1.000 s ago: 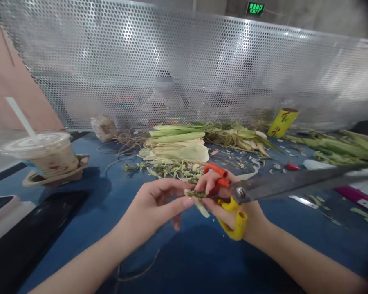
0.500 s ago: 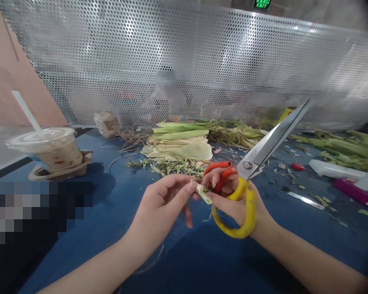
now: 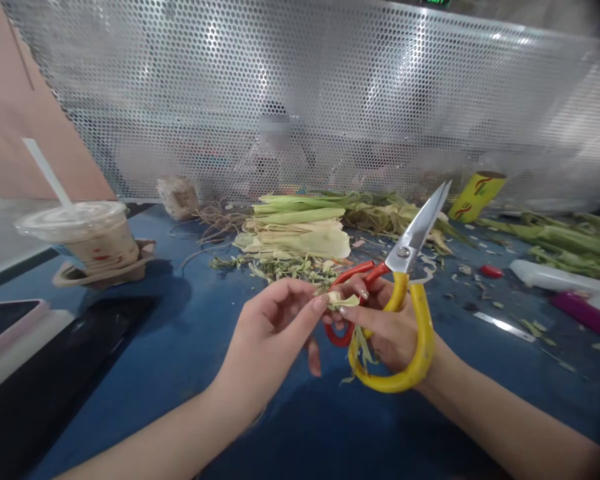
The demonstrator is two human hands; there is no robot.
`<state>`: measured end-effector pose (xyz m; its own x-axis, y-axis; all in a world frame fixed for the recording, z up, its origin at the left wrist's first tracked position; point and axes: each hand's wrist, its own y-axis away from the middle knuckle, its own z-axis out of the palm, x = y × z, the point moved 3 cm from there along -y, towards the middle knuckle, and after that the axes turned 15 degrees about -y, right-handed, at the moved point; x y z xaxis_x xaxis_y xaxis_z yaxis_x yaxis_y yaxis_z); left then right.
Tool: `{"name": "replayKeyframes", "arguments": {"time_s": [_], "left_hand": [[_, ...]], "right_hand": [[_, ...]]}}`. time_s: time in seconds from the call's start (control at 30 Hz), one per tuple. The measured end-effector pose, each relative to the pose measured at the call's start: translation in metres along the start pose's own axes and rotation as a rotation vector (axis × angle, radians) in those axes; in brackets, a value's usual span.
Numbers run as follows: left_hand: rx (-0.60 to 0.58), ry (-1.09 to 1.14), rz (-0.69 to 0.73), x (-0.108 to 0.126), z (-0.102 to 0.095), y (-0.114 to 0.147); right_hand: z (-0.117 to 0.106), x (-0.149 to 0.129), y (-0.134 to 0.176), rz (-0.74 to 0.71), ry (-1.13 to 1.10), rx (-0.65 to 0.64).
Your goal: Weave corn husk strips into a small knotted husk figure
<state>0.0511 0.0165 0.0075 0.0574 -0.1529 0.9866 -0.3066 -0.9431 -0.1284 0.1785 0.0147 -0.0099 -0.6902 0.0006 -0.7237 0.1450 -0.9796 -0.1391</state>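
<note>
My left hand [image 3: 265, 333] pinches a small pale green-and-white piece of plant [image 3: 345, 304] between thumb and fingertips. My right hand [image 3: 395, 333] has a pair of scissors [image 3: 421, 223] hooked over it by its handles, one red and one yellow. The blades point up and away to the right, nearly closed. Thumb and fingers of the right hand also touch the plant piece, and thin green strips hang below them. Beyond the hands lie a pile of small green leafy sprigs [image 3: 290, 268] and a stack of flat corn husks [image 3: 300, 230].
A lidded drink cup [image 3: 97, 240] with a straw stands in a cardboard holder at left, a phone [image 3: 10, 320] nearer. Twine [image 3: 223, 223], a yellow can [image 3: 477, 197], more green husks [image 3: 570, 237], a blade strip [image 3: 505, 327] and a purple-and-white tool [image 3: 580, 310] lie around. Perforated metal screen [image 3: 305, 80] behind.
The scissors have turned, their blades now steeper and further left, uncovering the yellow can. The plant piece has rotated toward level in the fingers. The view has shifted slightly.
</note>
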Motion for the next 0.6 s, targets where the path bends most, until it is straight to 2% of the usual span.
{"name": "replayKeyframes", "arguments": {"time_s": [0.2, 0.33, 0.6], "left_hand": [[-0.019, 0.034, -0.017, -0.0039, 0.0008, 0.0012], [-0.01, -0.01, 0.044, -0.0015, -0.0025, 0.0028], [0.112, -0.227, 0.126, 0.0009, -0.0062, 0.0048]], "right_hand": [[0.0027, -0.0007, 0.0011, 0.039, -0.057, 0.033], [0.003, -0.0026, 0.0008, 0.044, -0.021, 0.069], [0.005, -0.0004, 0.0017, 0.11, -0.017, 0.092]]}}
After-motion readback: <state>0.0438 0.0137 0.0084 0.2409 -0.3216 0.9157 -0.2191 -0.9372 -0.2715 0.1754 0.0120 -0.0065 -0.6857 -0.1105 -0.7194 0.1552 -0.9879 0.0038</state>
